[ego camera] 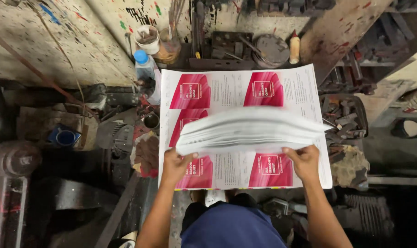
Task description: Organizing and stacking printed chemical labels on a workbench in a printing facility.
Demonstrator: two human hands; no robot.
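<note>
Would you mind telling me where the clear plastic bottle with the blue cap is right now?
In the head view, the bottle stands upper left of centre, beside the top-left corner of the printed sheets, just below a white cup.

Light: bright and even on the printed sheets [245, 89], seemingly from above.
Shadows: the floor and machinery at the lower left and right edges lay dark.
Blur: the lifted stack of paper [247, 131] was smeared by motion.
Focus: the hands and wall stayed fairly sharp.
Distortion: wide-angle bending at the edges.
</note>
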